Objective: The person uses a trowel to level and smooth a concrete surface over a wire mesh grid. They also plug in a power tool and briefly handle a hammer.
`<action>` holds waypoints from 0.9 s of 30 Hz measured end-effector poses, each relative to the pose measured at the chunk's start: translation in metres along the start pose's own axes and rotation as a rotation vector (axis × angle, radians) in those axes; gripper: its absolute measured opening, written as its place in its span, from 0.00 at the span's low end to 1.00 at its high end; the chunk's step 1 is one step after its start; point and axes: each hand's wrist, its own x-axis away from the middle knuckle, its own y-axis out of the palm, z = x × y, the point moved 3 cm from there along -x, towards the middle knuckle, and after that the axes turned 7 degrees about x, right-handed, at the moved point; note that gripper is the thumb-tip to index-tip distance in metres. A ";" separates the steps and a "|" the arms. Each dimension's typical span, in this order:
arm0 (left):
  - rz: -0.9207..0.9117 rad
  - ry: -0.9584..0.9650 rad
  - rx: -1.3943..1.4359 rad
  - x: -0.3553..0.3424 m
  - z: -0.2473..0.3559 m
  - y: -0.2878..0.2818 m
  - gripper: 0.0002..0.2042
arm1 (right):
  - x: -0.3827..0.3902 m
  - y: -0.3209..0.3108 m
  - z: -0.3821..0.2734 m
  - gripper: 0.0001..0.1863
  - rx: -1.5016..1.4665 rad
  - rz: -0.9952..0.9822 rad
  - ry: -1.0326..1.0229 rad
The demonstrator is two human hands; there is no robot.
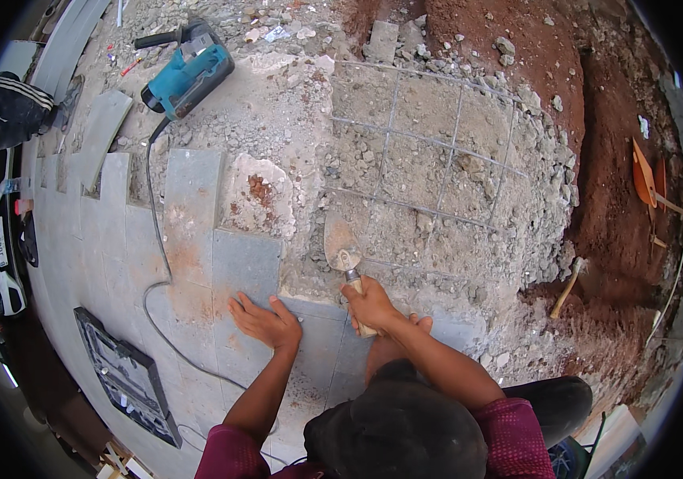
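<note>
My right hand [371, 305] grips the wooden handle of a pointed trowel [340, 242], whose blade rests on the gravel bed just beyond the laid paving. My left hand [265, 321] lies flat, fingers spread, on a grey paving slab [245, 267] at the edge of the laid stones. A steel wire mesh [429, 152] lies on the rubble ahead of the trowel. A patch of pale mortar [257, 195] sits beside the slab.
A teal power cutter [188, 73] lies at the upper left, its cord [154, 239] trailing across the paving. A dark tool case [126, 375] lies open at the lower left. A hammer [566, 287] rests on red soil to the right. Another person's leg [10, 108] shows at far left.
</note>
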 end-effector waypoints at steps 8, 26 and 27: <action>0.003 0.009 0.002 -0.004 0.000 0.002 0.35 | 0.003 0.017 -0.011 0.12 -0.226 0.008 0.008; -0.009 0.011 0.019 -0.003 0.004 0.006 0.35 | 0.067 -0.176 -0.050 0.22 1.014 0.327 -0.366; -0.007 0.015 0.023 -0.003 0.005 0.006 0.36 | 0.074 -0.188 -0.051 0.22 1.082 0.390 -0.368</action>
